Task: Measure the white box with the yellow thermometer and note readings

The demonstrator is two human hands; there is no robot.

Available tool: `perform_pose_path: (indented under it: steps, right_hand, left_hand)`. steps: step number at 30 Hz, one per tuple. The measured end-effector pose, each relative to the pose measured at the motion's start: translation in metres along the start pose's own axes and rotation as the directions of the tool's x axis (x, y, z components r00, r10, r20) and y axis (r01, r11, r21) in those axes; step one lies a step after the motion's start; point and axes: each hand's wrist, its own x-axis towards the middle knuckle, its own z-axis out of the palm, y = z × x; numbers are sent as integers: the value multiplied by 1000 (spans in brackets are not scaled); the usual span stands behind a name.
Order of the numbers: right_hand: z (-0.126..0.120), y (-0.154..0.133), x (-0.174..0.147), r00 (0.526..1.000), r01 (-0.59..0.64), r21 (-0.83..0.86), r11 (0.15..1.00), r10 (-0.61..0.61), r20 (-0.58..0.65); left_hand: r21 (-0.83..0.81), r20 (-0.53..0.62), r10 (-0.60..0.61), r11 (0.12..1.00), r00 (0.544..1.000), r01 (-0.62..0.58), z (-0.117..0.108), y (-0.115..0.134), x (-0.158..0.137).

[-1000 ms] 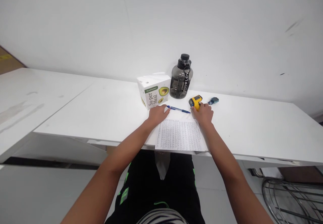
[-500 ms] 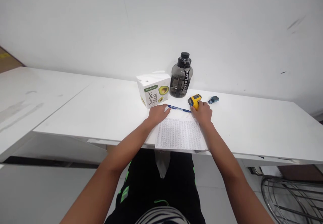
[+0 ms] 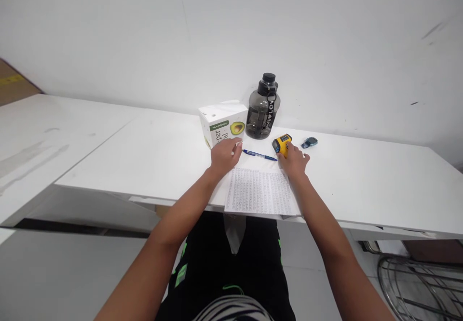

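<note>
My left hand (image 3: 224, 157) is in front of a white box with avocado pictures (image 3: 227, 126), covering part of its lettering. Its fingers are bent, with a gap between thumb and forefinger. Just right of the thumb, a blue pen (image 3: 259, 155) lies across the table above a sheet of closely written paper (image 3: 260, 191). My right hand (image 3: 294, 161) has thumb and forefinger on either side of a yellow-and-black handheld device (image 3: 282, 144), which rests on the table. The right forearm crosses the sheet's right edge.
A dark see-through water bottle (image 3: 262, 111) stands beside the box, near the wall. Right of my right hand lies a small blue-green object (image 3: 309, 142). The white table (image 3: 369, 181) runs along the wall. Below right is a metal rack (image 3: 419, 287).
My left hand has come up off the pen's end and moved in front of the box. The right hand has shifted slightly on the yellow device, its outer finger spreading. The view has shifted slightly.
</note>
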Motion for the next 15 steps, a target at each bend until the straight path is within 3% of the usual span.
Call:
perform_pose_path:
  steps: [2, 4, 10, 15]
  right_hand:
    - [0, 0, 0, 1000, -2, 4, 1000, 2, 7]
    - [-1, 0, 0, 1000, -1, 4, 1000, 1, 11]
    - [-2, 1, 1, 1000, -8, -6, 1000, 8, 12]
    - [-2, 4, 3, 998, -55, 86, 995, 56, -14]
  left_hand:
    - [-3, -172, 27, 1000, 985, -28, -2, -6, 3]
    - [5, -267, 9, 1000, 964, -8, -3, -11, 5]
    - [-12, -324, -111, 994, 940, 113, -4, -16, 5]
    - [-235, -329, -387, 917, 861, 323, 2, -23, 6]
